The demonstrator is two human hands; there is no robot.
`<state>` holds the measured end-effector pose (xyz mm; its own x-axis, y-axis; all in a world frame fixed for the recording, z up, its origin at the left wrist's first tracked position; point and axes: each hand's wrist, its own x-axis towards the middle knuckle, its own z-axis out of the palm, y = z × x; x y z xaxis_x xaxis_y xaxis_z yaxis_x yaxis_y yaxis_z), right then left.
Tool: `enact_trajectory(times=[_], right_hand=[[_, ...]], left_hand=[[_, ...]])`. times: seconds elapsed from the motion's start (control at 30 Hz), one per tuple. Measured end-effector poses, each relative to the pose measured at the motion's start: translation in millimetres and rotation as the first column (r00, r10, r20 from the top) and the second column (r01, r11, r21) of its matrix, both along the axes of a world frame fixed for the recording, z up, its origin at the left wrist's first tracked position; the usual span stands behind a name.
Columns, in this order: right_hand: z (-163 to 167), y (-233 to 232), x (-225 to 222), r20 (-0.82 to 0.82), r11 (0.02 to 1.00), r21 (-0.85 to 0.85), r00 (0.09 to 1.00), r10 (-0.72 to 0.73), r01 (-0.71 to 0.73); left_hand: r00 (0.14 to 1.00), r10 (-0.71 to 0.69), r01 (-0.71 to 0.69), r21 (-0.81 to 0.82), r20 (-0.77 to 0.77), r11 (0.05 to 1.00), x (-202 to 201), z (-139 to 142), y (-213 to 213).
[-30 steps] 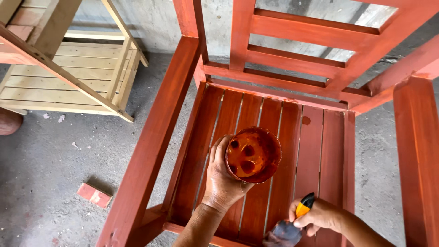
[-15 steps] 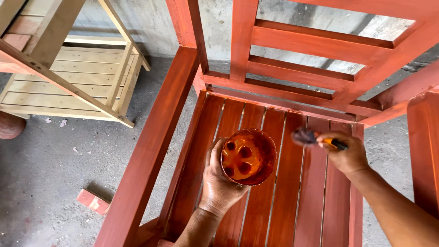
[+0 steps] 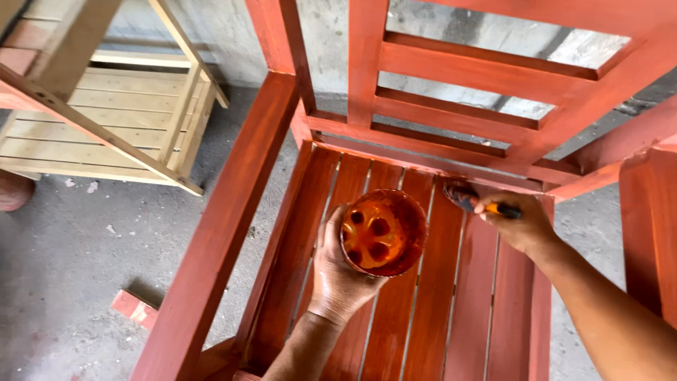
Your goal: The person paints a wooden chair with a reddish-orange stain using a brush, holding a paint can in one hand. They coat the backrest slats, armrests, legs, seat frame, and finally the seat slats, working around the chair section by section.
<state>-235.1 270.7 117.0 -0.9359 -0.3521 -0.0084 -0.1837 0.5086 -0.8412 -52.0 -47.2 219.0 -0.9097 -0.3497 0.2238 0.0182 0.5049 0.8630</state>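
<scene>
Stain-smeared cup (image 3: pixel 383 233) sits in left hand (image 3: pixel 338 271)'s closed grip; right hand (image 3: pixel 522 224) clasps brush (image 3: pixel 469 197).

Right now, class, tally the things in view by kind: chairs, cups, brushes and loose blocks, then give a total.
Chairs: 2, red chair and bare wood chair
Cups: 1, cup in the left hand
Brushes: 1, brush in the right hand
Blocks: 1, block
Total: 5
</scene>
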Motion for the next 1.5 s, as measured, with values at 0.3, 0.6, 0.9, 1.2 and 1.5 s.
enact_trajectory(times=[0.3,0.6,0.9,1.2,1.5], right_hand=[[22,-5,128,0.355,0.957,0.237,0.932,0.077,-0.17],[54,-48,226,0.599,0.88,0.294,0.789,0.134,-0.373],[49,-35,262,0.741,0.865,0.156,0.635,0.217,-0.477],[38,-102,223,0.479,0.99,-0.032,0.867,0.138,-0.14],[21,-259,254,0.723,0.944,-0.226,0.608,0.329,-0.242]], left_hand=[[0.999,-0.018,0.019,0.012,-0.036,1.0,15,17,-14],[0.997,-0.067,0.067,-0.009,-0.029,0.998,40,32,-6],[0.996,-0.085,0.085,-0.008,-0.006,0.996,57,31,-16],[0.994,-0.063,0.057,-0.073,-0.085,0.996,66,41,-41],[0.995,-0.071,0.065,-0.094,-0.065,0.993,78,61,-82]])
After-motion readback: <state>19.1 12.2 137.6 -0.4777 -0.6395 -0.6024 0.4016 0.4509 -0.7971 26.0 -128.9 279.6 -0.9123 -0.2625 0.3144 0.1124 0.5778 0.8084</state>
